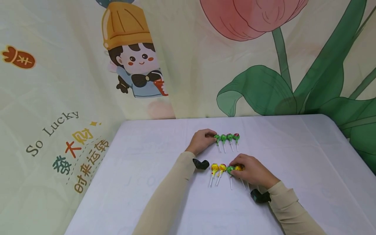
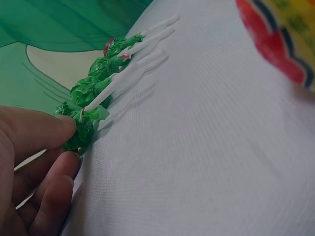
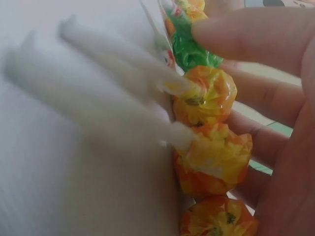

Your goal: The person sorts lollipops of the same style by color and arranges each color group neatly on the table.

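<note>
My left hand [image 1: 202, 141] is at the left end of a back row of green-wrapped lollipops. Its thumb and fingers pinch the end green lollipop [image 2: 82, 130] by the wrapped head. Beside it stand more green lollipops [image 2: 91, 91], sticks toward me, the far one with a red patch [image 1: 236, 135]. In the front row, my right hand [image 1: 254, 171] pinches a green lollipop [image 3: 189, 49] by its head. Two yellow lollipops [image 1: 214, 167] lie left of it. Several yellow-orange lollipops [image 3: 214, 160] sit under the right hand, partly hidden in the head view.
A white cloth covers the table [image 1: 152, 156]. Behind it hangs a printed backdrop [image 1: 188, 65] with a flower and a cartoon figure. Small black devices [image 1: 201, 164] are worn at both wrists. A yellow-red wrapper [image 2: 290, 34] looms close in the left wrist view.
</note>
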A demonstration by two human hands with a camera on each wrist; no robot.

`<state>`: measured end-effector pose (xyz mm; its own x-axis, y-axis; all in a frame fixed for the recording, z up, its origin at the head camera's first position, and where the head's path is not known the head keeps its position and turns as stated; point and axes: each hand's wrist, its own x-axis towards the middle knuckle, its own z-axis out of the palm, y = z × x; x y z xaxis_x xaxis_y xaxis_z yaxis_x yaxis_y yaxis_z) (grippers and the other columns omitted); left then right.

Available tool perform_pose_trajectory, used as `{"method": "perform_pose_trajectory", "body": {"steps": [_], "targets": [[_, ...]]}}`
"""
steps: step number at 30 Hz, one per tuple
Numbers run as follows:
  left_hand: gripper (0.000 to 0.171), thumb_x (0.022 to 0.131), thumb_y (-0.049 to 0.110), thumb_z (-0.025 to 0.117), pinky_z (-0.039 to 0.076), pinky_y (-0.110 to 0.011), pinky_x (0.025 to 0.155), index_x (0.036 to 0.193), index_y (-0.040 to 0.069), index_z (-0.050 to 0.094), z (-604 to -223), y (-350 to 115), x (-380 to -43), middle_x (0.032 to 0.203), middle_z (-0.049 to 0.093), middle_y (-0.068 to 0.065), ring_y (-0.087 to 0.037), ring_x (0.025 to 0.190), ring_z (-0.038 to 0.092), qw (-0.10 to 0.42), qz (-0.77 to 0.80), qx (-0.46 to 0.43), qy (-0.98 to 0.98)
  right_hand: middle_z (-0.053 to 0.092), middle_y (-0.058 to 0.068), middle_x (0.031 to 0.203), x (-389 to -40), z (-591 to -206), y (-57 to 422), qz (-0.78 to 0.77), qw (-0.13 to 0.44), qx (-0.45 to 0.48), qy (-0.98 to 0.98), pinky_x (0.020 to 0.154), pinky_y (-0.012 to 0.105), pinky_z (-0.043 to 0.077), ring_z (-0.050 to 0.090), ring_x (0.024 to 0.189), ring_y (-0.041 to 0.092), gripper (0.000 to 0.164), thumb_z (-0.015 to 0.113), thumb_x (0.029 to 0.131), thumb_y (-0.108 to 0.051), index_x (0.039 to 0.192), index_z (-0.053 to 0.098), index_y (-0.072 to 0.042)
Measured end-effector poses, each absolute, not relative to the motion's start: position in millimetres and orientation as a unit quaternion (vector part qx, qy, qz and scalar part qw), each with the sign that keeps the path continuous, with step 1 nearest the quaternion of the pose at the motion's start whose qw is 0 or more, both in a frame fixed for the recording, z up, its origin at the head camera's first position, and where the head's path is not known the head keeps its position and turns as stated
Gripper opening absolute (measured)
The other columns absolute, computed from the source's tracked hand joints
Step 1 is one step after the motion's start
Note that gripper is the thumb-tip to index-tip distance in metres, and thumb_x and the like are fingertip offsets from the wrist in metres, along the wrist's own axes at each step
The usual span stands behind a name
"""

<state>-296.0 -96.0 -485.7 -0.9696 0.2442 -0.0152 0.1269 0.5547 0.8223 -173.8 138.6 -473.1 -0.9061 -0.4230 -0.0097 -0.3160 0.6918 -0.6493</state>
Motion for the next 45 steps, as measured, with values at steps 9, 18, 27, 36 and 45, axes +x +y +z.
{"method": "perform_pose_trajectory", "body": {"steps": [9, 18, 27, 36, 45], "targets": [[0.024, 0.092, 0.024, 0.074, 0.051, -0.032, 0.085, 0.115, 0.018, 0.074, -485.1, -96.0, -295.0, 0.103, 0.07, 0.007, -0.012, 0.093, 0.063, 0.068, 0.46, 0.107, 0.879, 0.064, -0.009, 0.102, -173.8, -472.5, 140.8, -0.349, 0.083, -0.199, 0.912, 0.084, 0.035, 0.051, 0.056, 0.09, 0.012, 0.023, 0.08, 0.087, -0.022, 0.108, 0.074, -0.018], [0.027, 0.091, 0.022, 0.074, 0.051, -0.032, 0.086, 0.117, 0.016, 0.073, -485.4, -97.3, -294.7, 0.105, 0.071, 0.006, -0.011, 0.094, 0.064, 0.066, 0.468, 0.114, 0.874, 0.064, -0.009, 0.105, -172.5, -471.8, 141.0, -0.37, 0.092, -0.193, 0.904, 0.086, 0.036, 0.051, 0.057, 0.093, 0.013, 0.025, 0.08, 0.087, -0.021, 0.111, 0.073, -0.018], [0.029, 0.09, 0.021, 0.074, 0.051, -0.031, 0.084, 0.118, 0.015, 0.072, -487.0, -97.8, -293.5, 0.105, 0.071, 0.006, -0.009, 0.092, 0.065, 0.06, 0.469, 0.122, 0.872, 0.066, -0.009, 0.107, -173.4, -471.8, 143.9, -0.395, 0.089, -0.21, 0.89, 0.084, 0.036, 0.052, 0.059, 0.093, 0.012, 0.025, 0.078, 0.089, -0.02, 0.113, 0.073, -0.017], [0.033, 0.09, 0.02, 0.073, 0.051, -0.03, 0.085, 0.122, 0.015, 0.07, -489.6, -98.7, -291.3, 0.106, 0.07, 0.005, -0.009, 0.093, 0.064, 0.062, 0.459, 0.131, 0.877, 0.068, -0.005, 0.108, -173.5, -470.0, 143.1, -0.409, 0.102, -0.179, 0.889, 0.087, 0.04, 0.053, 0.062, 0.097, 0.014, 0.025, 0.075, 0.091, -0.022, 0.115, 0.072, -0.015], [0.037, 0.089, 0.018, 0.073, 0.051, -0.03, 0.087, 0.125, 0.012, 0.067, -486.9, -100.1, -289.3, 0.107, 0.068, 0.004, -0.01, 0.095, 0.064, 0.062, 0.471, 0.118, 0.872, 0.068, -0.003, 0.104, -173.1, -469.0, 143.4, -0.428, 0.097, -0.166, 0.883, 0.084, 0.039, 0.054, 0.063, 0.094, 0.016, 0.026, 0.073, 0.092, -0.022, 0.117, 0.07, -0.014]]}}
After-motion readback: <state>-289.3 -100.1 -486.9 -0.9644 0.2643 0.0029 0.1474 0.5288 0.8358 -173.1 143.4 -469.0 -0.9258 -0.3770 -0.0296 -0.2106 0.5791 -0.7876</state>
